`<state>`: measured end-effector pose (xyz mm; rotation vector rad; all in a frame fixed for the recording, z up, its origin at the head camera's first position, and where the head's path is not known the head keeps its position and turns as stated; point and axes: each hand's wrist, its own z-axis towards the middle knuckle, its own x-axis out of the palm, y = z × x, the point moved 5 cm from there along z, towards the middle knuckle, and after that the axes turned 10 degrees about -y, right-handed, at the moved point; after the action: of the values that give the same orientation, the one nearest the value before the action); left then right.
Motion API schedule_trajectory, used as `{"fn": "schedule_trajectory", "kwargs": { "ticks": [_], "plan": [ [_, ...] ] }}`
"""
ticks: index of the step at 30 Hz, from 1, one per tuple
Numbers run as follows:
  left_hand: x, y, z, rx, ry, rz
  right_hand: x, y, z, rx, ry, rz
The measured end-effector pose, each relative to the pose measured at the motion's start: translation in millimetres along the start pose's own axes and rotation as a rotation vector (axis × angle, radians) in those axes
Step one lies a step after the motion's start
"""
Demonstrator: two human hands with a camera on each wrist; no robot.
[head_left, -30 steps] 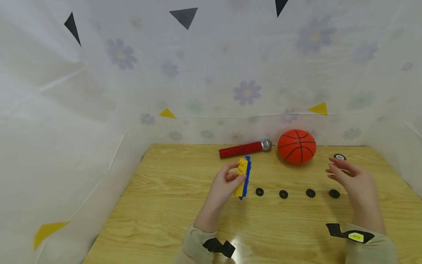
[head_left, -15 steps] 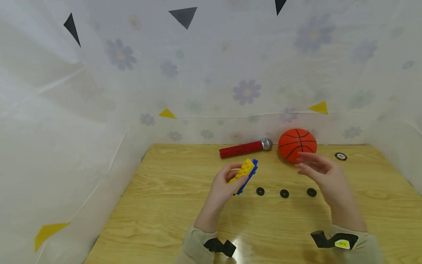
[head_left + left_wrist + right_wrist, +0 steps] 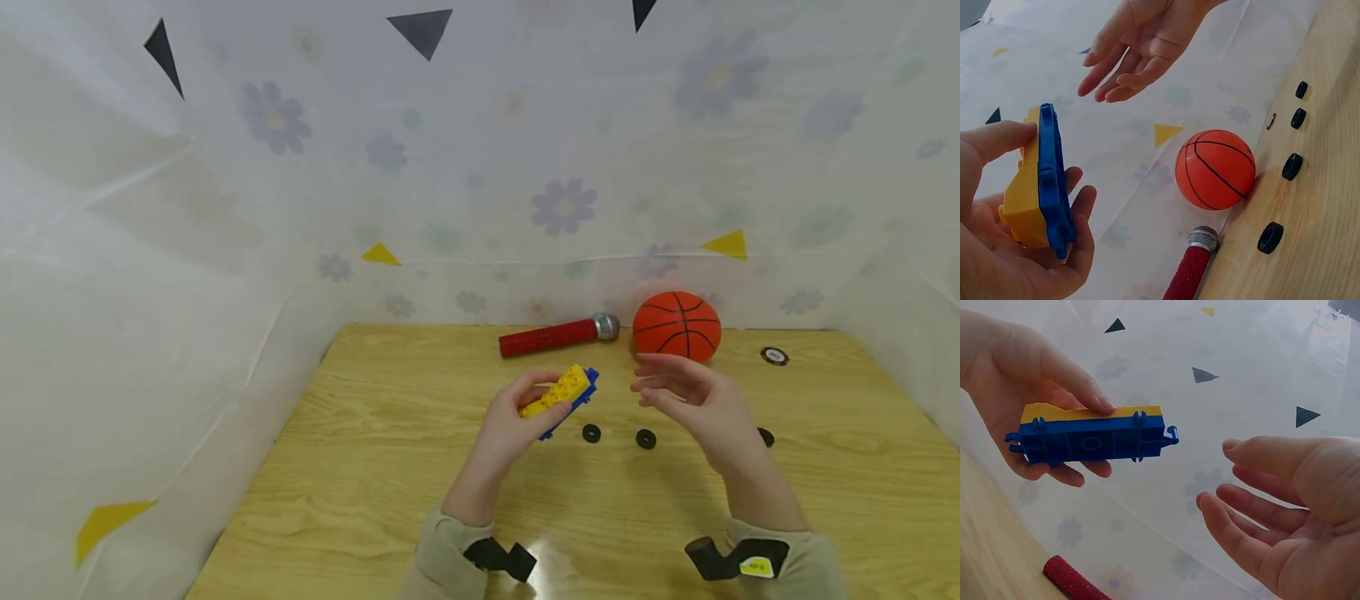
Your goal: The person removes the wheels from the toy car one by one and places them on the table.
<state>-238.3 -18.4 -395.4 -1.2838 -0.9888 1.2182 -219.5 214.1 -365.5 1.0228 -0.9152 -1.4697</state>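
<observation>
My left hand point(image 3: 506, 433) grips a toy train car point(image 3: 558, 394) above the table, thumb on one side and fingers round the other. Its body is yellow and studded on a blue base. In the right wrist view the blue underside point(image 3: 1100, 442) faces the camera, with small axle clips and end hooks and no wheels on it. My right hand point(image 3: 697, 408) hovers to the right of the car, fingers loosely bent and holding nothing. Several small black wheels point(image 3: 1292, 167) lie in a row on the table; my right hand hides one in the head view.
Along the back of the wooden table point(image 3: 360, 450) lie a red toy microphone point(image 3: 551, 339) and an orange toy basketball point(image 3: 675, 321). A round black-and-white chip point(image 3: 775, 356) lies to the ball's right. A pale flowered sheet point(image 3: 465, 183) hangs behind the table.
My right hand has moved left from above the rightmost wheel towards the car. My left hand has tilted the car from near upright to a slant, its top end leaning right.
</observation>
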Motion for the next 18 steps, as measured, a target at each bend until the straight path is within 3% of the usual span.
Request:
{"fn": "schedule_trajectory", "kwargs": {
  "ticks": [5, 9, 18],
  "plan": [
    [4.3, -1.7, 0.1, 0.004, 0.013, 0.032, 11, 0, -0.7, -0.023, 0.074, -0.061],
    [7.1, -0.3, -0.3, 0.007, 0.026, 0.043, 20, 0, -2.2, -0.036, 0.117, -0.051],
    [13.8, 6.6, -0.9, 0.053, 0.124, 0.117, 31, -6, -5.3, -0.008, 0.244, -0.021]
  ]
}}
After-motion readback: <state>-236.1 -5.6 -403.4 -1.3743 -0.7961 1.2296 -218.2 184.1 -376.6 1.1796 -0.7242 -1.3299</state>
